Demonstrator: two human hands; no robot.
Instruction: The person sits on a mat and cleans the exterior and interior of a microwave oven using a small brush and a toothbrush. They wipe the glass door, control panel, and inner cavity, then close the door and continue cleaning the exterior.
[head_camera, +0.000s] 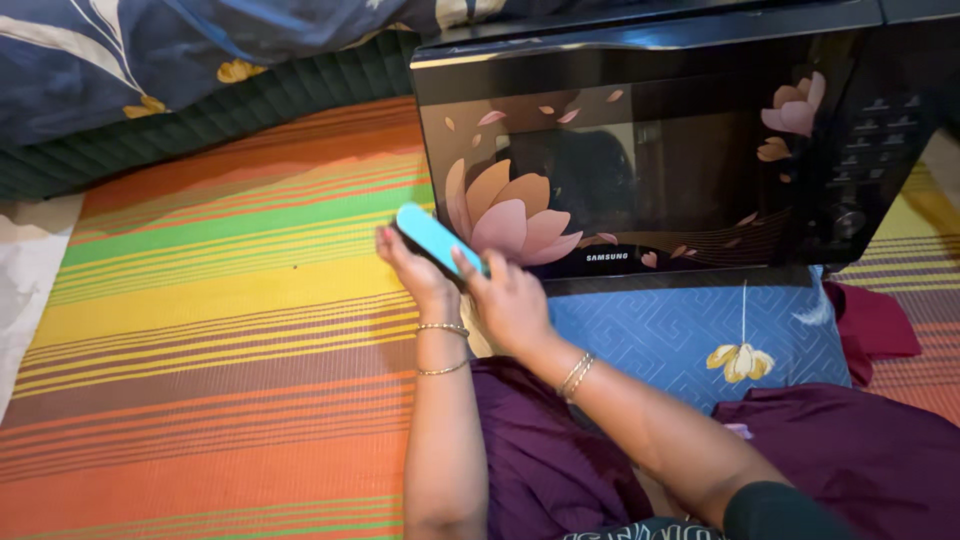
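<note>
Head view: left hand (412, 268) and right hand (508, 300), both closed on a turquoise oblong object (438, 238), hold it before the microwave oven (640, 150) door's lower left corner, apparently preparing it; a steady two-handed hold seems needed.

A: Microwave (690, 150) cut off by top and right edges; control panel blurred, buttons too small to tell.

B: Noted. Turquoise bar (436, 238) partly hidden by left hand (415, 272) and right hand (510, 300); its dark underside is unclear.
</note>
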